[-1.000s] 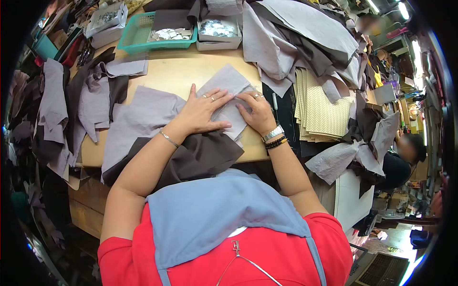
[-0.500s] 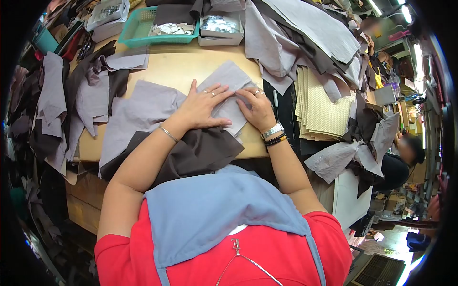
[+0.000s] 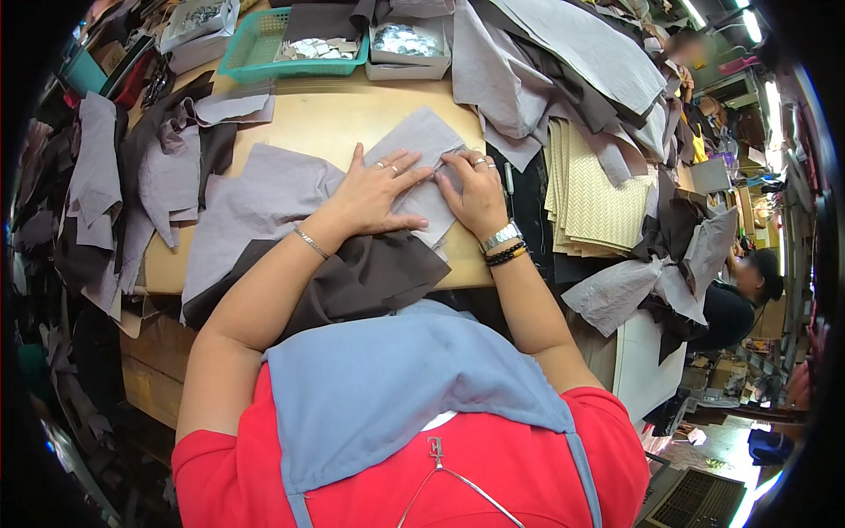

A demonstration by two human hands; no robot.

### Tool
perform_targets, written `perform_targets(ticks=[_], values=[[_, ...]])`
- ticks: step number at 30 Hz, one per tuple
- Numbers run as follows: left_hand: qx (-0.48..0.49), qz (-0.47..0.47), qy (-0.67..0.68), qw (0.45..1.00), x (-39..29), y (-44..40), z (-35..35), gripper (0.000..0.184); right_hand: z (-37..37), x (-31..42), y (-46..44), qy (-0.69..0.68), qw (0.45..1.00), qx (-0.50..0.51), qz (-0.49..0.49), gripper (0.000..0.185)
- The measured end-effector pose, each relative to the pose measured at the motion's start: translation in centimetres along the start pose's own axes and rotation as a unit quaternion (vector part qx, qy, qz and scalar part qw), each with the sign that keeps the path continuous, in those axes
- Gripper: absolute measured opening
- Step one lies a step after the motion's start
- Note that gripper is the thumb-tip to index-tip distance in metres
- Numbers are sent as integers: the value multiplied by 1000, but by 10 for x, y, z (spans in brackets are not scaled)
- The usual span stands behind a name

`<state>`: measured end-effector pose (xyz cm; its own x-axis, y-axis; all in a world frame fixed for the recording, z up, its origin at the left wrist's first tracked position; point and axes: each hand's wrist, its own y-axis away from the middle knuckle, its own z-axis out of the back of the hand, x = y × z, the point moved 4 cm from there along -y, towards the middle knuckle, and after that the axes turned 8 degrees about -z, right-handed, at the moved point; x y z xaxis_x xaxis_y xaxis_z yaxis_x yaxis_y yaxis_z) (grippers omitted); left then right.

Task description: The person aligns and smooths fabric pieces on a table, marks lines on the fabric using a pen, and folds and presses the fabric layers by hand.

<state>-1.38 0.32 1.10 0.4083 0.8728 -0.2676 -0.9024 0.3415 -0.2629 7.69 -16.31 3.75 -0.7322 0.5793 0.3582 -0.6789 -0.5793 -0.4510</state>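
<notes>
Cloth [image 3: 415,132] lies under the flat-spread left hand [image 3: 374,195], long axis unclear — right hand [image 3: 476,195], fingers bent, sits nearer the cloth's right edge; whether it pinches, I cannot tell.

The grey cloth [image 3: 415,134] looks matt, the tabletop [image 3: 317,121] smooth, the basket [image 3: 295,71] plastic.

tabletop [image 3: 308,114] bright | lamp tubes [image 3: 749,25] glare upper right | fisheye bending | edges black
</notes>
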Motion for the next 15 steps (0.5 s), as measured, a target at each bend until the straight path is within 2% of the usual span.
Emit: perform_targets(ticks=[6,15], values=[[-19,-7,5,1000,-2,-5,1,84,-3,-4,-2,35,998,4,-42,37],[-41,-32,-69,996,-3,-36,-1,83,-7,-8,-2,53,997,-9,-53,43]])
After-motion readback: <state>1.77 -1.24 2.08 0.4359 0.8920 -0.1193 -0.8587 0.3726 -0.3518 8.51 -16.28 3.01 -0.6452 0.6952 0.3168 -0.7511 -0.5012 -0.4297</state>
